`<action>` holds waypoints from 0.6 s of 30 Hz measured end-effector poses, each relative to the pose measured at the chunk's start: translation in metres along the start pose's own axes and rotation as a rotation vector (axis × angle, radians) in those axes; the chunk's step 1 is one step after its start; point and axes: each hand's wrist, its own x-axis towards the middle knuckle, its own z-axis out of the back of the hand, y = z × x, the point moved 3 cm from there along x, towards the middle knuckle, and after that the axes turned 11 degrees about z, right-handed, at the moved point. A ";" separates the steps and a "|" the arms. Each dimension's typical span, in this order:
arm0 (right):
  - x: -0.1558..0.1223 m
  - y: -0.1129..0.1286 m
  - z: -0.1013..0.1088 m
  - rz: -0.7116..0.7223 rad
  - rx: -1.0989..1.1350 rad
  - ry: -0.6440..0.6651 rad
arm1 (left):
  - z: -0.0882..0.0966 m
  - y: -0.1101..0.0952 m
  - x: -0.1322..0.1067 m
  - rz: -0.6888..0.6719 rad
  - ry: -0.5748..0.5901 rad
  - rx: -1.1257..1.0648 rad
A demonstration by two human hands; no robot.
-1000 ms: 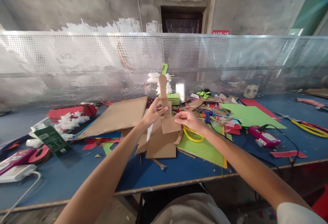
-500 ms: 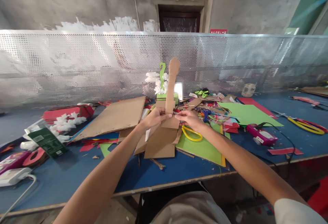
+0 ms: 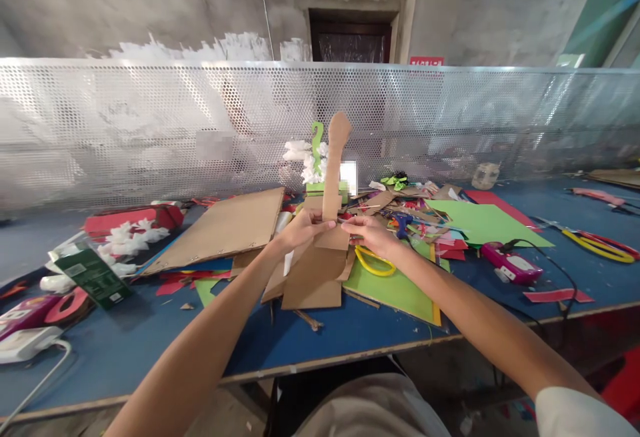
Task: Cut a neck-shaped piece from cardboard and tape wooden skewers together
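Note:
A long brown cardboard cutout (image 3: 334,170) with a rounded top stands upright above the blue table (image 3: 150,337). My left hand (image 3: 300,229) pinches its lower part from the left. My right hand (image 3: 370,233) pinches its base from the right. Under both hands lies a pile of brown cardboard pieces (image 3: 313,280). Yellow-handled scissors (image 3: 373,262) rest on a green sheet (image 3: 395,287) just below my right hand.
A large cardboard sheet (image 3: 225,227) lies to the left, a pink glue gun (image 3: 510,265) with a black cord to the right. Coloured paper scraps crowd the table's middle. A perforated metal screen (image 3: 150,123) runs along the far edge. A green box (image 3: 93,277) sits at the left.
The cardboard cutout has been raised and turned upright between the hands, so its rounded top now stands higher. In the last half second nothing visibly moved.

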 end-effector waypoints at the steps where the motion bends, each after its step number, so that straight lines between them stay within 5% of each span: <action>1: 0.000 0.000 0.000 0.002 0.006 -0.006 | 0.001 0.000 0.000 0.010 -0.013 -0.007; 12: 0.004 0.002 0.004 0.085 -0.049 -0.010 | -0.005 -0.015 -0.009 0.031 -0.012 -0.126; 18: 0.006 0.008 0.018 0.216 -0.409 0.059 | 0.036 -0.001 -0.006 0.102 -0.351 -0.068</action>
